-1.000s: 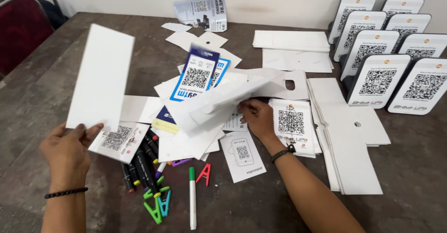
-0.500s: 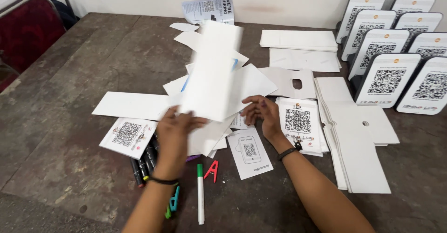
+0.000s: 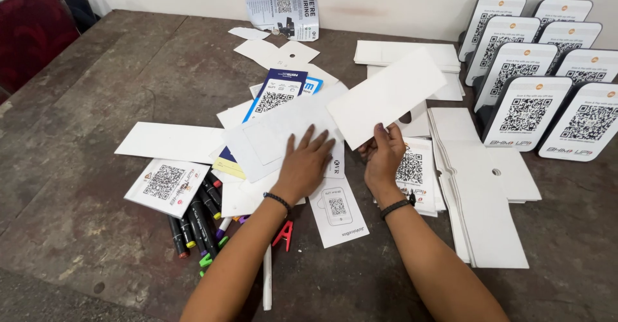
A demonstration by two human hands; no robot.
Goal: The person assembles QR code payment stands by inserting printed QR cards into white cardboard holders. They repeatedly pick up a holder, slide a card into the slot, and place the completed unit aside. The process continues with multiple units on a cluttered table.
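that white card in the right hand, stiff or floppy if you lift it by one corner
Probably fairly stiff: the white card stays flat though the right hand grips only its lower edge. Likely light, since fingertips alone hold it. Its smooth face may slip.

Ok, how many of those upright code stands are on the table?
7 stands, grouped at the table's far right corner: two at the back, three in the middle, two in front. More may sit beyond the frame's edge.

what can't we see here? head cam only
- Papers under the left hand: head view, palm hides them.
- Marker beside the red clip: left forearm covers part of it.
- White card in the right hand: far face turned away.
- Chair: cut off by the left edge.
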